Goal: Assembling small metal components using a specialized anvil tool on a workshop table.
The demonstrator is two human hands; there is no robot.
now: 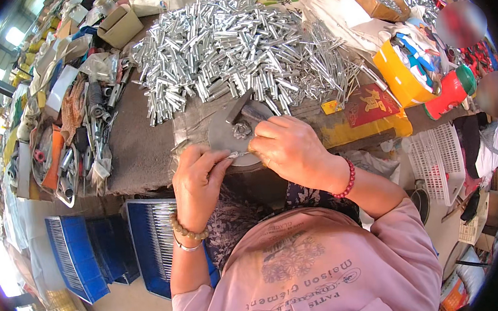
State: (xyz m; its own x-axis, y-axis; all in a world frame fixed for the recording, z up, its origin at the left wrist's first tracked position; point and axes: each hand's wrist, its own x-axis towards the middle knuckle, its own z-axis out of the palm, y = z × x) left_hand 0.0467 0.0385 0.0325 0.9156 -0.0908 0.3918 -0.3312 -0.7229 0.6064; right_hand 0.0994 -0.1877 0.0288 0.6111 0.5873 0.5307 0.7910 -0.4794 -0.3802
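My left hand (196,174) and my right hand (293,147) meet over the near edge of the workbench, fingertips pinched. Between them is a small, thin, silvery metal piece (236,155). Its left end sits at my left thumb and forefinger, its right end at my right fingertips; its exact kind is too small to make out. Just beyond lies a round grey metal plate (219,135) bearing a small cluster of metal bits (241,130). A dark hammer-like block (239,107) rests at the plate's far side, partly hidden by my right hand.
A large heap of shiny metal tubes and pins (223,49) covers the bench beyond. Tools crowd the left side, among them an orange handle (54,156). A red envelope (372,105) and yellow box (399,73) stand right. Blue crates (145,245) sit below.
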